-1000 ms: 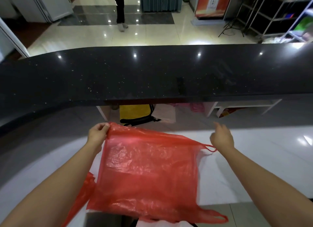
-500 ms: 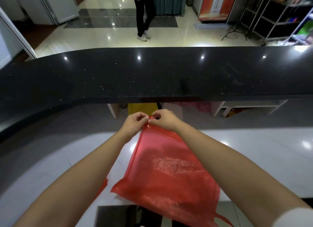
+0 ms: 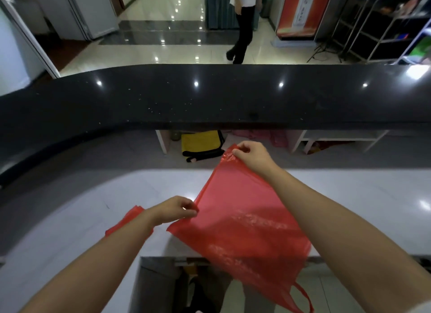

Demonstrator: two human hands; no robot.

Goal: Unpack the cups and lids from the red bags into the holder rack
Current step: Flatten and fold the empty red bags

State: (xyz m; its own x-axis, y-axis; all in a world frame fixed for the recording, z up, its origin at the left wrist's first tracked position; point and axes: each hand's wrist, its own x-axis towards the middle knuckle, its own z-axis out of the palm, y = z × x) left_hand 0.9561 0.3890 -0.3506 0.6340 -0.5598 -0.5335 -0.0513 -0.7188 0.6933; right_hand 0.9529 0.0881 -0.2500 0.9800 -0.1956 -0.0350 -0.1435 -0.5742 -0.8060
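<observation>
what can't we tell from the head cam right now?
- Cups, lids, holder rack: none shows in the head view.
- Red bag, pinched by right hand and left hand: looks flat; the film hides any contents.
- Second red piece: mostly behind the left forearm.
- Under the white counter: dark and cut off by the bottom edge.

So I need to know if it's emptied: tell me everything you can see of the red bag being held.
The red bag is thin, translucent, crinkly plastic, lying flat and limp with no bulge showing. The right hand pinches its far corner; the left hand pinches its left edge. It slopes over the white counter, its near end overhanging the edge, one loop handle dangling.
</observation>
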